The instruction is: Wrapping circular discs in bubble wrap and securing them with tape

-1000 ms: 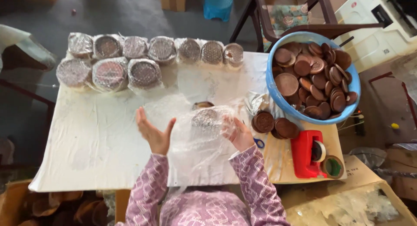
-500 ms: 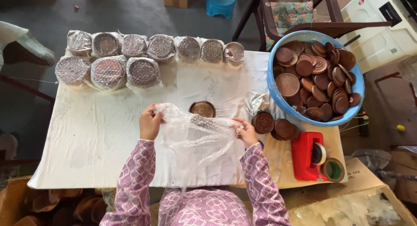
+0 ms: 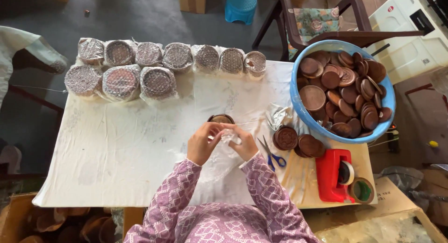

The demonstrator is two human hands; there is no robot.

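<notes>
Ten wrapped bundles (image 3: 158, 82) lay done on the tabletop (image 3: 116, 154); my left hand (image 3: 203, 142) and right hand (image 3: 242, 142) kept a closed grip on bubble wrap (image 3: 229, 138) around another; the blue basin (image 3: 298, 107) held many discs (image 3: 312, 97) unwrapped.

Ten round bubble-wrapped packages (image 3: 158, 68) line the white table's (image 3: 116, 154) far edge.

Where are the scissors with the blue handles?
In the head view, the scissors lie on the white table cover just right of the person's right hand, with the small pile of brown discs on their other side.
</notes>
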